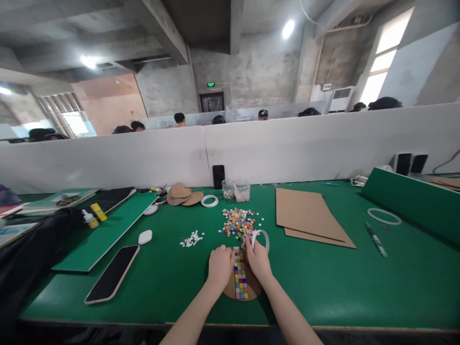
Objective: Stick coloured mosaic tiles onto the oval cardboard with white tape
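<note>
Cardboard disc (251, 287) lies flat on the green table (323, 278) near the front edge, under both hands. Strip of coloured mosaic tiles (240, 274) on it, long axis running away from the person, far end toward the loose tile pile (237, 223). Left hand (220, 266) curled, pressing the disc's left side. Right hand (258, 258) seems to pinch the white tape ring (261, 237); grip unclear. No readable writing.
</note>
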Tool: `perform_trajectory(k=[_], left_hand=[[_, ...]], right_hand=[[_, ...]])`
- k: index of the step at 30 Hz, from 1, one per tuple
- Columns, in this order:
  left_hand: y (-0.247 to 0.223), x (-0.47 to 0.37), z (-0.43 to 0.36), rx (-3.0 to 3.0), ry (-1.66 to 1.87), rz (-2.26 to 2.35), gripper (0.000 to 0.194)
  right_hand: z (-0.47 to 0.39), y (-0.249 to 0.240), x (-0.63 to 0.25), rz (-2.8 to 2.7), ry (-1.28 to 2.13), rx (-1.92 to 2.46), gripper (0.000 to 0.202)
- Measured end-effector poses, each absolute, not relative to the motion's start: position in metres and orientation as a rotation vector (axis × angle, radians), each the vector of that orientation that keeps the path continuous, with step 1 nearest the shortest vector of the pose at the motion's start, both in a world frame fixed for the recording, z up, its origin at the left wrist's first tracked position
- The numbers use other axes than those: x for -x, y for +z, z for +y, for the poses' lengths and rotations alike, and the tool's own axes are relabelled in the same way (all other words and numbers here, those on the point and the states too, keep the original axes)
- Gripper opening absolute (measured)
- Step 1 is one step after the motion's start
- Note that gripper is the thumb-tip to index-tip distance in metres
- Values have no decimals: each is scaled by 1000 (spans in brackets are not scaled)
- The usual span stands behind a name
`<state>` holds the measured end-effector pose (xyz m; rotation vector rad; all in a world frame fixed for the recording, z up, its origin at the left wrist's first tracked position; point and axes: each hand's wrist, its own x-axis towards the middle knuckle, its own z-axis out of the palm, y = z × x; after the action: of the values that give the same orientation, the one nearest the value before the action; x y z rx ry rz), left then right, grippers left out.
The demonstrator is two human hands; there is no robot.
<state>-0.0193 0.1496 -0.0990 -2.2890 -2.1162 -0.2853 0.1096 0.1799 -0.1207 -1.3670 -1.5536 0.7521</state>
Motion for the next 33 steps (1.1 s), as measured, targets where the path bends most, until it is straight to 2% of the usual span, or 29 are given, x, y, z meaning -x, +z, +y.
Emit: perform_trajectory(k=[4, 10, 18, 25, 33], left_hand=[[-99, 20, 148, 2276, -343, -2114, 33], [-98, 30, 145, 2147, -430, -2216, 42], [-101, 27, 145, 2136, -307, -2235, 26], [-98, 26, 148, 2145, -274, -2220, 33], [-98, 18, 154, 2244, -116, -2116, 26]], right_hand=[[178, -119, -110, -1542, 736, 1356, 46], [176, -118, -109, -1504, 705, 1364, 53], [178, -120, -110, -1517, 714, 1374, 51], [179, -119, -110, -1550, 730, 1389, 48], [178, -118, -111, -1570, 736, 1393, 44]])
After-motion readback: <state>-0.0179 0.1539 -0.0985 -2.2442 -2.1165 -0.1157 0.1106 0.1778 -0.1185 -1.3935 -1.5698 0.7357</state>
